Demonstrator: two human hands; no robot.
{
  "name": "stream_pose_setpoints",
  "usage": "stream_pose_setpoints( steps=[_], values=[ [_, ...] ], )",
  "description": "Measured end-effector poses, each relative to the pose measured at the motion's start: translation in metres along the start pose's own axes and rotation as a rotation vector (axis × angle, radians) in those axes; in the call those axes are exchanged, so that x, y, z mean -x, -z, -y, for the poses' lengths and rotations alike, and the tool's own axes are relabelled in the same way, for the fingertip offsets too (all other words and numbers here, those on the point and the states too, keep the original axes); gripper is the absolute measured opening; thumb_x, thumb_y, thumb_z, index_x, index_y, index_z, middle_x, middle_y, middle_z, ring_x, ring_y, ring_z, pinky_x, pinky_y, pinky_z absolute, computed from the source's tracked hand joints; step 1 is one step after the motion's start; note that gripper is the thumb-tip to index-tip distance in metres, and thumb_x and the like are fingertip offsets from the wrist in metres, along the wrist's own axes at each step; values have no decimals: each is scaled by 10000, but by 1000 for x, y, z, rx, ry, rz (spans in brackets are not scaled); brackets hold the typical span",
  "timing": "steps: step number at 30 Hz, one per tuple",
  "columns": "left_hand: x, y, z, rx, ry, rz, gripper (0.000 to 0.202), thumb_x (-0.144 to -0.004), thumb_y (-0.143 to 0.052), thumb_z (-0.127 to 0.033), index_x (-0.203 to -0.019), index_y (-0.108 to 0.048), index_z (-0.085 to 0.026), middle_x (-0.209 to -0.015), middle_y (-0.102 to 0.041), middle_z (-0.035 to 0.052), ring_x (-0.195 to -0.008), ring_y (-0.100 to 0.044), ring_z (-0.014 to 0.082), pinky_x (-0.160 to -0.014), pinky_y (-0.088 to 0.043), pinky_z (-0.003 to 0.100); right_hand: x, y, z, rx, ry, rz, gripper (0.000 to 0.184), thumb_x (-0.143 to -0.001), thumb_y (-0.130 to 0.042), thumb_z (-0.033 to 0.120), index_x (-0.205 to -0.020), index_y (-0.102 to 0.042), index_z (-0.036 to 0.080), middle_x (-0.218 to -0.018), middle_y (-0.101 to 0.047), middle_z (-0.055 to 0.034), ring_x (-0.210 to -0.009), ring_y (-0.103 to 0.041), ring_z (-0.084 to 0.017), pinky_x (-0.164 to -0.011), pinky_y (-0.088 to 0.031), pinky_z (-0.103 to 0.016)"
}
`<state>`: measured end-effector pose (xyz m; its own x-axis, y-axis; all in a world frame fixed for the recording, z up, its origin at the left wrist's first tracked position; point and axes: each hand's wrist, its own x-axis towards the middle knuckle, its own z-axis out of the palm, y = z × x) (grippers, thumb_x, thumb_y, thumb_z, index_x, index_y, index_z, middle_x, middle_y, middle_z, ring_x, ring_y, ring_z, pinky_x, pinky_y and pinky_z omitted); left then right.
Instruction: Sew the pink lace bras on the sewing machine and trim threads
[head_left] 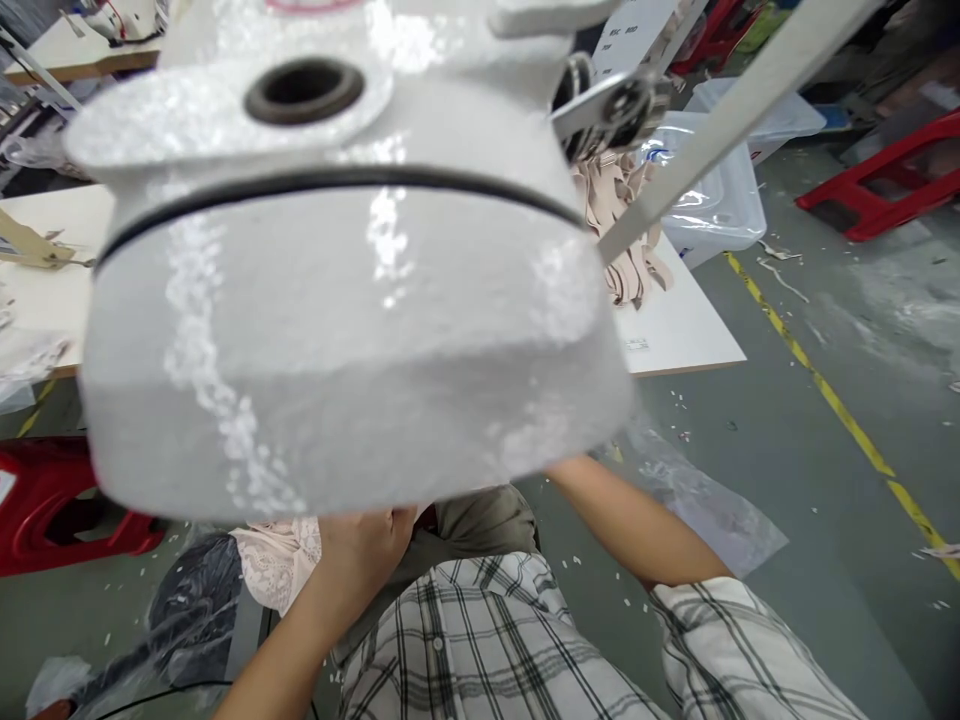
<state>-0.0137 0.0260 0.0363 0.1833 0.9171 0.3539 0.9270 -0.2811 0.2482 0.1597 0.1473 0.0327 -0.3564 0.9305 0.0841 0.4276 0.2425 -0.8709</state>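
Observation:
A big white sewing machine head (pixel 352 330) fills the middle of the view, close to me, and hides the work area beneath it. My left hand (pixel 367 545) is at its lower edge, with the fingers hidden behind the machine, so their grip does not show. Pale pink lace fabric (pixel 281 560) hangs right beside this hand; I cannot make out whether the hand holds it. My right forearm (pixel 630 520) reaches under the machine's right side, and the hand itself is out of sight.
Beige fabric strips (pixel 626 230) are heaped on the white tabletop (pixel 690 325) at right, near a clear plastic bin (pixel 712 190). A slanting pale bar (pixel 720 140) crosses there. Red stools (pixel 892 175) stand on the floor, one also at lower left. A plastic sheet (pixel 712 500) lies below.

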Motion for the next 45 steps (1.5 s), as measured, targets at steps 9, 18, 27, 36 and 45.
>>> stream_pose_setpoints(
  steps=[9, 18, 27, 36, 45],
  values=[
    [-1, 4, 5, -69, -107, -110, 201, -938, -576, -208, -1059, -733, -176, -636, -704, 5, -524, -597, 135, -543, -360, 256, 4, 2, 0, 33, 71, -15, 193, -893, -568, 379, -961, -658, 221, -696, -644, 16, -639, -578, -161, -588, -393, -263],
    [-1, 6, 5, 7, -28, -89, 242, -977, -503, -251, -1030, -728, -181, -781, -771, 26, -619, -674, 138, -617, -448, 237, 6, 0, 7, -45, 22, -32, 154, -881, -577, 354, -862, -667, 230, -731, -675, -12, -678, -606, -199, -689, -493, -327],
    [-7, 7, -6, 108, -28, -60, 222, -963, -501, -225, -999, -714, -175, -722, -749, 15, -638, -692, 153, -608, -460, 256, 6, 3, 7, -57, 32, -28, 140, -878, -563, 349, -876, -677, 267, -628, -614, -1, -693, -607, -219, -685, -525, -343],
    [-13, 5, -13, 159, -86, -108, 185, -933, -523, -170, -966, -705, -155, -577, -673, -1, -489, -591, 128, -498, -361, 261, 7, 6, 5, -13, 21, -48, 151, -875, -574, 356, -775, -630, 258, -597, -578, -5, -665, -567, -210, -649, -500, -336],
    [-9, 5, -12, 141, -83, -103, 210, -937, -510, -181, -979, -715, -163, -565, -671, -6, -496, -611, 136, -508, -389, 261, 7, 7, -5, -98, 1, -42, 140, -873, -581, 373, -916, -655, 264, -634, -606, 2, -676, -583, -210, -656, -499, -332]
  ],
)
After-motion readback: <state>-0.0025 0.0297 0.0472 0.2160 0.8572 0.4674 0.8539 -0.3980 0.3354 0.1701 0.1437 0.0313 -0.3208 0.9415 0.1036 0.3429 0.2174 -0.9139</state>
